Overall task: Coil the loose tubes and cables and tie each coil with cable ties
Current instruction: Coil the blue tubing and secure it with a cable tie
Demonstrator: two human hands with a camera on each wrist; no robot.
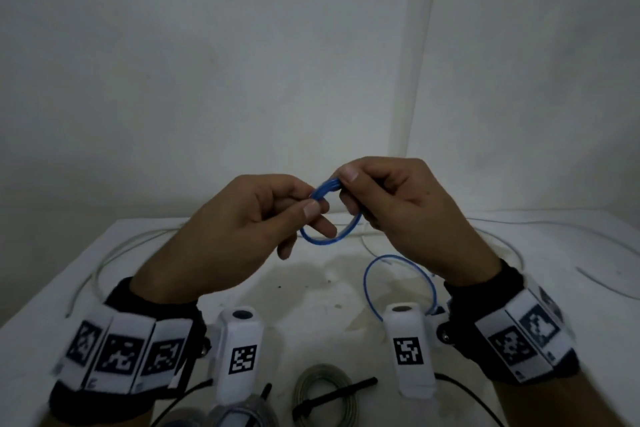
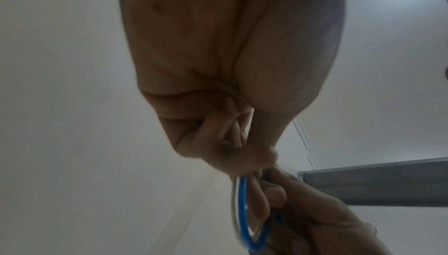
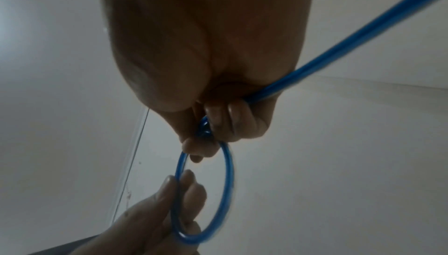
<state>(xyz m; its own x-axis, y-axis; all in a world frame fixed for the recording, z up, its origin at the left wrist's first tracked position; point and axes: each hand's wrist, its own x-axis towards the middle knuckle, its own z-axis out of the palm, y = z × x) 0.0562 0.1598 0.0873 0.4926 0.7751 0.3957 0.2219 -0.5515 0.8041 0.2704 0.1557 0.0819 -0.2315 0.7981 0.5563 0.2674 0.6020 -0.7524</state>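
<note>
A thin blue tube is wound into a small coil (image 1: 329,218) held in the air above the white table (image 1: 311,281). My left hand (image 1: 304,210) pinches the coil's left side between thumb and fingers. My right hand (image 1: 346,187) pinches its top right, where the turns bunch together. In the right wrist view the blue coil (image 3: 226,186) hangs below my right hand (image 3: 206,140), and the left hand's fingers (image 3: 186,186) hold its lower left. The tube's loose tail (image 1: 401,282) loops down behind my right wrist. In the left wrist view the blue coil (image 2: 242,211) sits between both hands.
A grey coil (image 1: 323,392) bound with a black cable tie (image 1: 336,393) lies at the table's near edge. Thin clear tubes (image 1: 114,256) lie across the far left and right of the table. A black cable (image 1: 467,392) runs along the near right. Bare walls (image 1: 311,62) rise behind.
</note>
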